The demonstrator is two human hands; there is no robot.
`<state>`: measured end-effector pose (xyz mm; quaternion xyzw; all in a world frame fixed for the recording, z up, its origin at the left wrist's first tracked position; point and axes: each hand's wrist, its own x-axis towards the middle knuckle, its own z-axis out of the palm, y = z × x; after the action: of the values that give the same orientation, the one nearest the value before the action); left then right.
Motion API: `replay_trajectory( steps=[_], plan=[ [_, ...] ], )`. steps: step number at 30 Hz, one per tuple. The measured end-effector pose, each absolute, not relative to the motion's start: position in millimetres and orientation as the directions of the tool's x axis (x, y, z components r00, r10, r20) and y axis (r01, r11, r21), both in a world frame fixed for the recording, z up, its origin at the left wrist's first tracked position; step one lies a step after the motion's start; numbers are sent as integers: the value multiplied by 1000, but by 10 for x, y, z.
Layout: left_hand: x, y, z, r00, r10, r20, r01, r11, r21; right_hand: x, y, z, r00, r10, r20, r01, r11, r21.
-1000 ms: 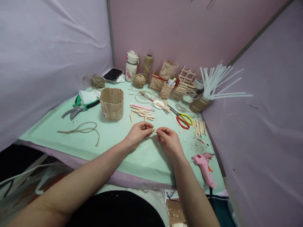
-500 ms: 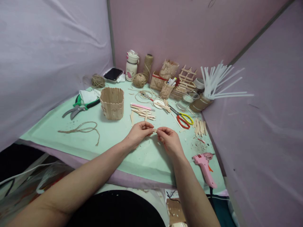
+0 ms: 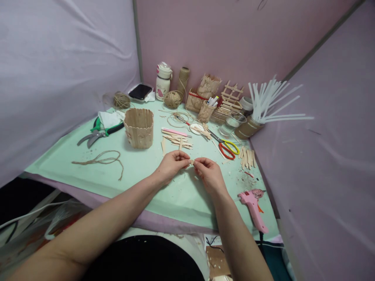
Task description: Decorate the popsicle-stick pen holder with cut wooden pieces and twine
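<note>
A small pale wooden piece (image 3: 192, 162) is pinched between my two hands, over the green tabletop (image 3: 175, 203). My left hand (image 3: 172, 166) grips one end with thumb and fingertips; my right hand (image 3: 209, 173) pinches the other. Fingers cover most of the piece, so its full shape is hidden. Just beyond them lies a pile of flat wooden sticks (image 3: 175, 138) with a pink pen (image 3: 172, 131) along its far side. To the left stands an upright wooden-stick basket (image 3: 138, 128). A pink glue gun (image 3: 254, 208) rests on the right, beside my right forearm.
Green-handled pruning shears (image 3: 99, 132) and a loop of twine (image 3: 102, 158) lie left. Scissors (image 3: 227, 146) and short sticks (image 3: 247, 157) are right. Along the back stand a bottle (image 3: 163, 84), a twine ball (image 3: 172, 99), a clear cup (image 3: 233, 124) and a jar of white glue sticks (image 3: 249, 127).
Both hands stay in nearly the same place. The small wooden piece between the fingertips has turned slightly. Nothing else has visibly moved.
</note>
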<state>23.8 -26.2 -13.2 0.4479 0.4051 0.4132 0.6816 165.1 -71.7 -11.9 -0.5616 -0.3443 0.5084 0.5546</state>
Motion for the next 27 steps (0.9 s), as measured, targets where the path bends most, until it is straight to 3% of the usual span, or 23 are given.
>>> replay_trajectory(
  steps=[14,22,27],
  plan=[
    [254,-260,-154,323,929,-179,-207,254,945,1631,-714,-160,277,947,-163,-161,-121,-979],
    [270,-267,-142,342,909,-236,-276,338,900,1641,-702,-184,298,944,-139,-197,-82,-977],
    [256,-277,-160,359,913,-194,-141,258,956,1653,-701,-208,314,941,-128,-209,-63,-976]
  ],
)
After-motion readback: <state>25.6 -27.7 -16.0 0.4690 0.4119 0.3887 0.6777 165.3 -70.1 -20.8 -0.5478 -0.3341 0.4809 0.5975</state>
